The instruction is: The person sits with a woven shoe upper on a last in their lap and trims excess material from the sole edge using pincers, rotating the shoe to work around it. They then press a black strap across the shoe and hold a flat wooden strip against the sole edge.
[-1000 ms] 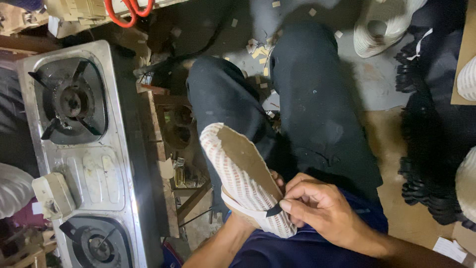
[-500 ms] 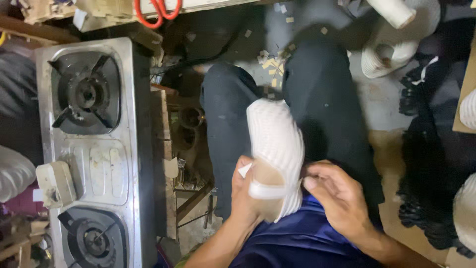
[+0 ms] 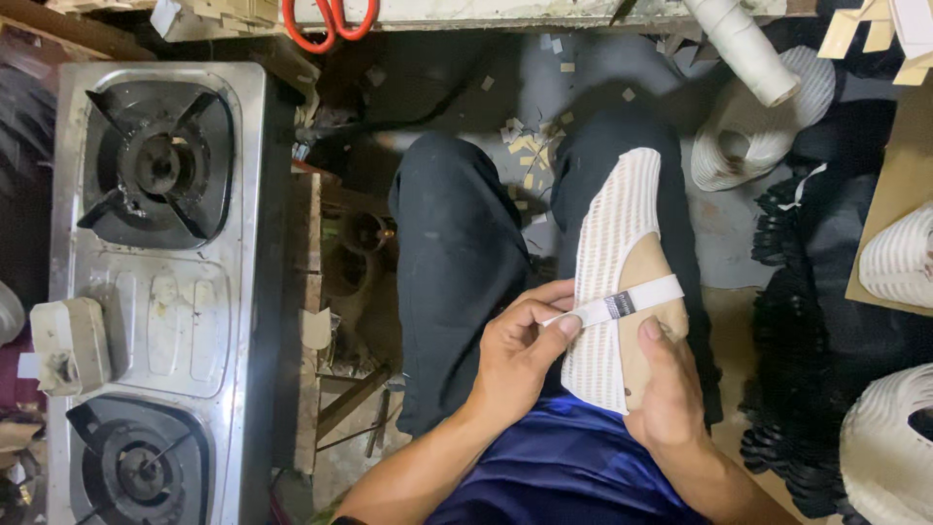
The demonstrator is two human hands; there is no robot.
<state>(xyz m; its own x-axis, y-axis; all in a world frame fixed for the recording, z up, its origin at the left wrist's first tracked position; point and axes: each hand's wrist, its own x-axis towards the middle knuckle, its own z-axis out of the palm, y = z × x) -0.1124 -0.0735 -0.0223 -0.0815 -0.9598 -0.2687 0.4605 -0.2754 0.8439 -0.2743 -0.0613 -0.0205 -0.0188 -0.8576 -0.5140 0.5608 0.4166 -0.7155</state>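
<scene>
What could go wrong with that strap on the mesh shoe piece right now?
The narrow white strap is pinched only at its end by the left hand, so it might slip or sit skewed across the white mesh shoe upper. The right hand braces the upper from beneath on the lap; with so little support, the upper could twist.

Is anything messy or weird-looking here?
Yes. Small paper scraps are scattered on the floor by the person's knees. A two-burner gas stove sits beside the work spot, grimy and stained, an odd neighbour for the white mesh shoe upper that the left hand and right hand hold.
</scene>
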